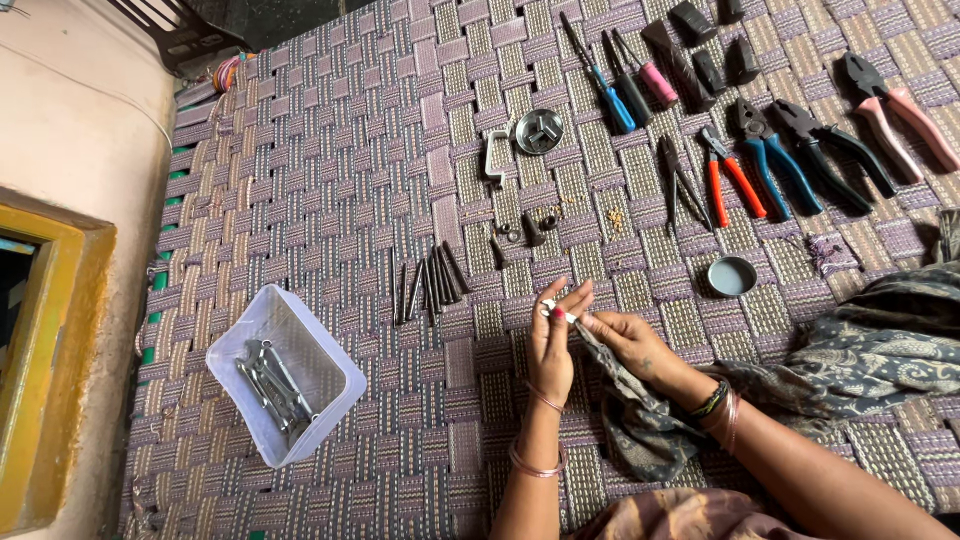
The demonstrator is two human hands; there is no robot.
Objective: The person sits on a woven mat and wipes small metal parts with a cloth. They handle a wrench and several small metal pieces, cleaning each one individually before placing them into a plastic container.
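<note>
The left hand (552,345) and the right hand (625,343) met near the middle of the near edge of a woven cot (330,160), fingertips pinched together on a small pale part (549,309); what kind of part it was could not be told. The right hand also gripped a dark patterned cloth (630,415) that hung down from it toward the near edge.

Just beyond the hands lay a row of dark metal rods (432,280), and past those a few small fittings (527,232), a white bracket (496,155) and a round metal dish (538,131). Toward the far right corner, pliers and cutters (770,160) with blue, red, black and pink handles lay side by side, with screwdrivers (625,80) beside them. A round lid (732,276) sat near the right hand. Toward the left edge, a white plastic tub (285,375) held spanners (272,385).
</note>
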